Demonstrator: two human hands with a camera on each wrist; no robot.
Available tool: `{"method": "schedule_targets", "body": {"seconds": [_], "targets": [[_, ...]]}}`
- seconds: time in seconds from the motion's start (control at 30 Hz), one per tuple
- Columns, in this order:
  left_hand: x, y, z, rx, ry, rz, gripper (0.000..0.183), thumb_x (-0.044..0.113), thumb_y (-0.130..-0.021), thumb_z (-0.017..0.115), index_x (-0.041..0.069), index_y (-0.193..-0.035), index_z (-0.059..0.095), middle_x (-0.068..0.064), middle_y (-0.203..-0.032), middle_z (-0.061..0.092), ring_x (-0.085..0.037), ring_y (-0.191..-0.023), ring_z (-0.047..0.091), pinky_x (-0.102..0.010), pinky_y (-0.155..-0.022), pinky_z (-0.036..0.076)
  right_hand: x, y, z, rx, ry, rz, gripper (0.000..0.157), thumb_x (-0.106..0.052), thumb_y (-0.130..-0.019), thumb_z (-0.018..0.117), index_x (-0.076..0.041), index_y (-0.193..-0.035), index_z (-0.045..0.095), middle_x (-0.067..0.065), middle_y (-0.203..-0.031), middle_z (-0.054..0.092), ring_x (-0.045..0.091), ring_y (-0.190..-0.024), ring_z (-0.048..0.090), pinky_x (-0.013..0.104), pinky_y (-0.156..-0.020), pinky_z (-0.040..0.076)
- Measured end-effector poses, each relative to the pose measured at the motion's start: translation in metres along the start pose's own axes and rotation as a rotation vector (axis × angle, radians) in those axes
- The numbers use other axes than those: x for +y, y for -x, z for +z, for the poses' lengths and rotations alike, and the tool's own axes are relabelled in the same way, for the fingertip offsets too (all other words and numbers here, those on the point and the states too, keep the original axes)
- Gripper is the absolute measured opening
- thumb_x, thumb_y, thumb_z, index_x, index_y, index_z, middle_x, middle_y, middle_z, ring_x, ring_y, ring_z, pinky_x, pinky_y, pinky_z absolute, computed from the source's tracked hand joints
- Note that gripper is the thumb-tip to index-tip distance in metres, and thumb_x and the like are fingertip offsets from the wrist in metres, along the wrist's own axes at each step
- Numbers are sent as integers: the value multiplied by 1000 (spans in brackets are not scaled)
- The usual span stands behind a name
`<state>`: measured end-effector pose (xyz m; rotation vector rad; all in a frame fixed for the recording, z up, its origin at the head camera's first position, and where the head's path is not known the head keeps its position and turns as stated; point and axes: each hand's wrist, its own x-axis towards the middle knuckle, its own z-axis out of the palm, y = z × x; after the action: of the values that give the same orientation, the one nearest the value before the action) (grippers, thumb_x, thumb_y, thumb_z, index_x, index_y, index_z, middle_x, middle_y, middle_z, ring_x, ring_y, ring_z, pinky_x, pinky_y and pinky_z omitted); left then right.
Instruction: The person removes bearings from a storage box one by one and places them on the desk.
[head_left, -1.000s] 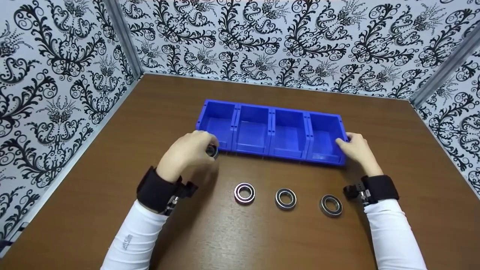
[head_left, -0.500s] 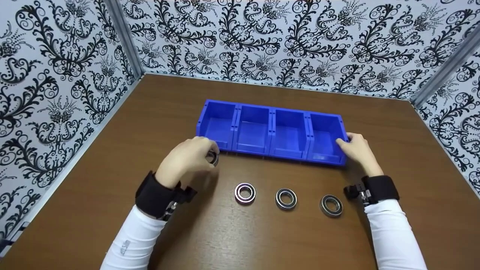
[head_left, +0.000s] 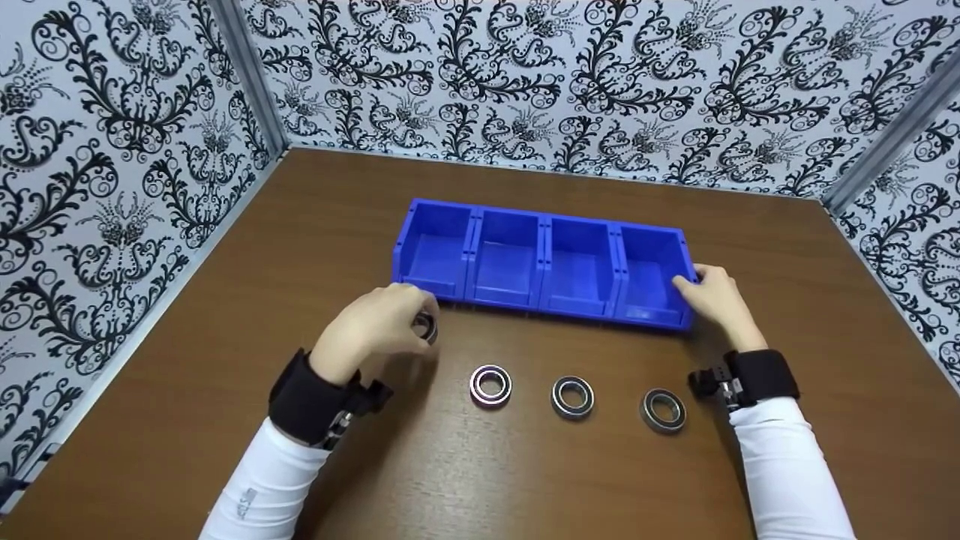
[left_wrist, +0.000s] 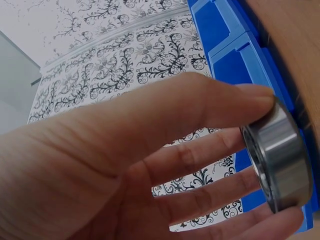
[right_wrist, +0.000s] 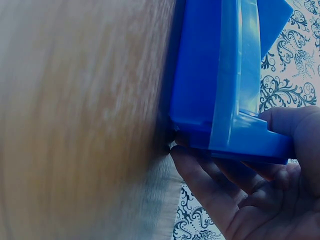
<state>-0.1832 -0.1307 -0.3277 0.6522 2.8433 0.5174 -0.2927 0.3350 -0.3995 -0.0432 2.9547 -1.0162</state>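
Note:
My left hand (head_left: 379,326) pinches a steel ball bearing (left_wrist: 286,155) between thumb and fingers, just in front of the left end of a blue bin (head_left: 502,289). In the left wrist view the bearing stands on edge, its shiny outer ring facing the camera. My right hand (head_left: 716,300) grips the right end wall of the bin, thumb over the rim and fingers along the outside, as the right wrist view shows. Three more bearings lie flat on the table: a left one (head_left: 490,386), a middle one (head_left: 572,398) and a right one (head_left: 663,411).
The bin has several open-fronted compartments side by side, with dividers between them. It stands on a brown wooden table (head_left: 525,480). White wall panels (head_left: 525,90) with a black floral pattern close off the back and sides.
My left hand has drawn slightly back from the bin toward the front of the table, with the bearing still in its fingers. My right hand has stayed on the bin's end wall.

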Motion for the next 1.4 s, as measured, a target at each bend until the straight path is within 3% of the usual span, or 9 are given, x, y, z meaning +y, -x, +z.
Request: {"method": "schedule_targets", "body": {"seconds": [0.47,0.73,1.0,1.4], "targets": [[2,4,5,-28,-18,0,23,8,-81,78,7,-104,75,-8,-99,68,-24,-89,61,-45,-78,53,2,-1,-1,13,9,-38,47,-20,-104,52,18,-130,58,37,-119,66,41,-100,66,43,-84,50],[3,6,7,-39,-24,-4,23,9,-81,80,7,-103,74,-6,-97,68,-24,-87,62,-45,-80,54,2,-1,-1,13,7,-26,48,-20,-104,52,19,-131,57,38,-121,64,42,-102,65,50,-89,50],[2,9,9,-46,-29,13,23,9,-79,83,7,-100,74,-6,-92,68,-21,-84,61,-44,-77,53,2,-1,0,13,14,-26,47,-21,-104,52,18,-130,59,36,-118,67,38,-98,66,37,-80,49],[4,13,10,-59,-51,23,27,8,-77,85,7,-101,71,-8,-97,67,-28,-96,65,-47,-81,55,2,-1,0,7,18,-15,47,-21,-104,51,16,-132,58,35,-120,65,39,-101,64,46,-86,49]]}}
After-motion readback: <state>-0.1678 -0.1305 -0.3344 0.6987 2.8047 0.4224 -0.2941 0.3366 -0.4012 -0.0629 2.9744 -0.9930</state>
